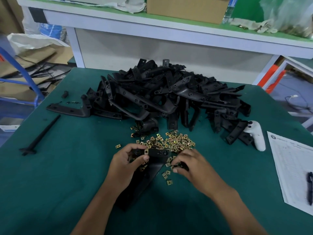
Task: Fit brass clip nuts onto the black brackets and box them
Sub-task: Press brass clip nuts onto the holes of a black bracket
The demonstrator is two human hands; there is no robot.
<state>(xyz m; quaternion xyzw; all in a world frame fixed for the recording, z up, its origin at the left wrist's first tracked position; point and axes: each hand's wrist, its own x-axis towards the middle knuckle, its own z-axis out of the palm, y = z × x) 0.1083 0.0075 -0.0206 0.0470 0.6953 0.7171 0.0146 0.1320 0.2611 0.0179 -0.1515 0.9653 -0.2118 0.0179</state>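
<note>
Our left hand (128, 160) gripped a bracket (157, 154); our right hand (188, 162) pinched among clip nuts (171, 141), bracket pile (166, 94) crowding the counter (67, 175) behind.

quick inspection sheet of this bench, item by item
surface: green mat, covering the table.
job's things: pile of black brackets at the back; loose brass clip nuts in front; no packing box seen on the mat.
clutter: white controller, paper form with pen at right; long black spike part at left.
hands: left hand grips a bracket; right hand picks at nuts, grasp unclear.
cables: thin wire on floor, far right.
surroundings: white shelf with cardboard box behind.
</note>
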